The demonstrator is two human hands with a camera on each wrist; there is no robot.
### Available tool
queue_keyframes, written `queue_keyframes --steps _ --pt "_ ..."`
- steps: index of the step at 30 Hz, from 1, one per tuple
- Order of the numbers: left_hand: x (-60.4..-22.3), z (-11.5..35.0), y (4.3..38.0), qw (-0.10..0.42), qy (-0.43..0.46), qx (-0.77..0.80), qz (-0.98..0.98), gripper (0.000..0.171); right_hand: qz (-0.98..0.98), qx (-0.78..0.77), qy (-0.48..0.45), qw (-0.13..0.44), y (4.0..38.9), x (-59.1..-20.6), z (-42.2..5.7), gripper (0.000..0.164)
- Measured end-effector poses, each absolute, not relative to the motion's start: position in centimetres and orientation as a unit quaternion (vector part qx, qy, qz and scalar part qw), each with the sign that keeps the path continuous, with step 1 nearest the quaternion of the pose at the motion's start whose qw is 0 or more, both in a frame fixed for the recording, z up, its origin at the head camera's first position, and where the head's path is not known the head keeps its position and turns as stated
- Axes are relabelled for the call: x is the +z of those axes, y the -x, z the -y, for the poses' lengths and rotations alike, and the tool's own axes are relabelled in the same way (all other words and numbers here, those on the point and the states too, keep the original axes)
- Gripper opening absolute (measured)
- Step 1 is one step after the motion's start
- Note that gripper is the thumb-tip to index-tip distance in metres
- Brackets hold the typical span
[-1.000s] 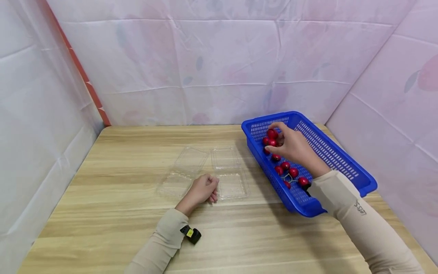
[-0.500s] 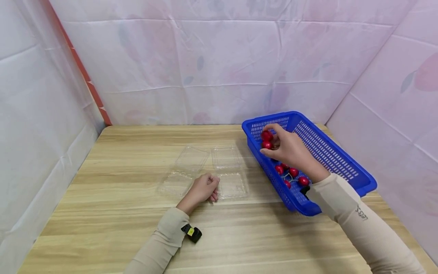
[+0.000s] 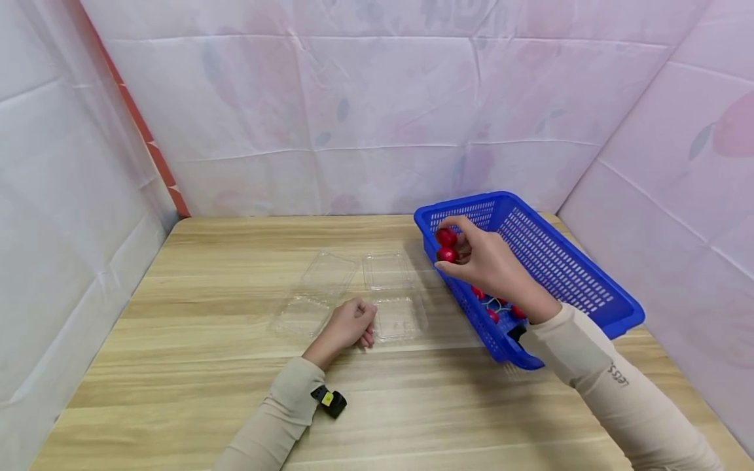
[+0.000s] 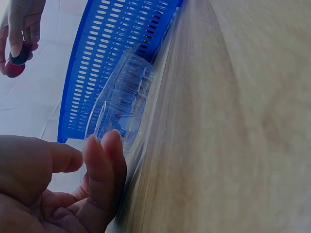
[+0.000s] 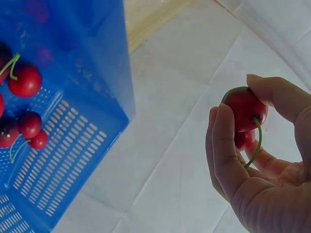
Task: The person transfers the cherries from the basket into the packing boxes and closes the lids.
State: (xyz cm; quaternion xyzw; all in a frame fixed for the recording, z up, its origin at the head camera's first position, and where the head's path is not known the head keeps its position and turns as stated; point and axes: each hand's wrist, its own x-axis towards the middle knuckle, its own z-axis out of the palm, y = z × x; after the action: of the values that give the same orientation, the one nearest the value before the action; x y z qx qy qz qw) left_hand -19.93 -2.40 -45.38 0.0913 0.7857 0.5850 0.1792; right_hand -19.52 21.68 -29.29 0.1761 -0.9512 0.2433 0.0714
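My right hand (image 3: 491, 265) pinches a pair of red cherries (image 3: 446, 237) between thumb and fingers, above the left side of the blue basket (image 3: 544, 258). A green stem (image 5: 260, 141) runs from one cherry into the palm in the right wrist view. My left hand (image 3: 351, 324) rests on the table, its fingers loosely curled with nothing visible between them. Its fingertips are right at the edge of an open clear plastic container (image 3: 402, 319). A second clear container (image 3: 303, 315) lies open on the other side of that hand.
More cherries (image 5: 25, 81) with green stems lie inside the basket, partly hidden by the right hand in the head view. The basket's raised side stands to the right of the containers. A pale printed cloth (image 3: 377, 118) encloses the wooden table (image 3: 194, 327).
My right hand has lifted the two cherries from among the others and moved left toward the basket's near-left rim. My left hand has stayed in place.
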Motion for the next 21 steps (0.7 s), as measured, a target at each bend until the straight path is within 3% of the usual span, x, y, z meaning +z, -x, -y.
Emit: queue_keyframes --steps 21 --pt "-45.2 2.3 19.6 0.189 -0.073 0.596 -0.777 0.023 0.941 0.263 -0.207 0.059 18.6 -29.3 -20.2 0.056"
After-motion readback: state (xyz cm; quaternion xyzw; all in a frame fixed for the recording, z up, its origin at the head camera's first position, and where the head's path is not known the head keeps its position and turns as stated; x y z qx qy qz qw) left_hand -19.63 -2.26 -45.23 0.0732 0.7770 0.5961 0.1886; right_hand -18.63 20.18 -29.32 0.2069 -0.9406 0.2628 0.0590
